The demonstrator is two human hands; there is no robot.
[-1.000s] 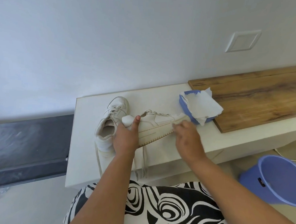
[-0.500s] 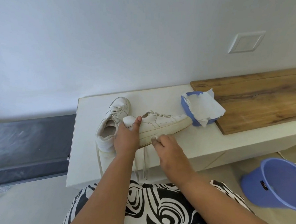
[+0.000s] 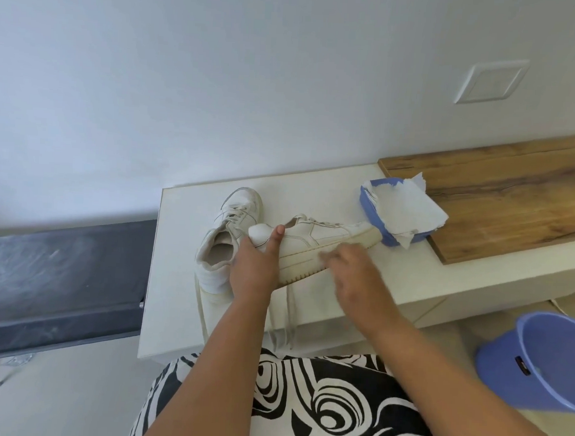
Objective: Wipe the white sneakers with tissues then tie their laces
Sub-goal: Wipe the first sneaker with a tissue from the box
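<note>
A white sneaker (image 3: 314,249) is tipped on the white bench (image 3: 183,272), gripped at the heel by the left hand (image 3: 253,269) so its sole edge is exposed to the blurred right hand (image 3: 353,274), whose grasp cannot be told, beside the tissue pack (image 3: 399,217).

Home interior, likely a hallway or living room corner.

Plain white painted wall (image 3: 220,81) with a white rectangular wall plate (image 3: 491,82), low glossy white bench cabinet (image 3: 183,279) topped by a brown wood-grain plank (image 3: 513,196), blue plastic bucket (image 3: 545,361) on pale tiled floor (image 3: 53,402).
</note>
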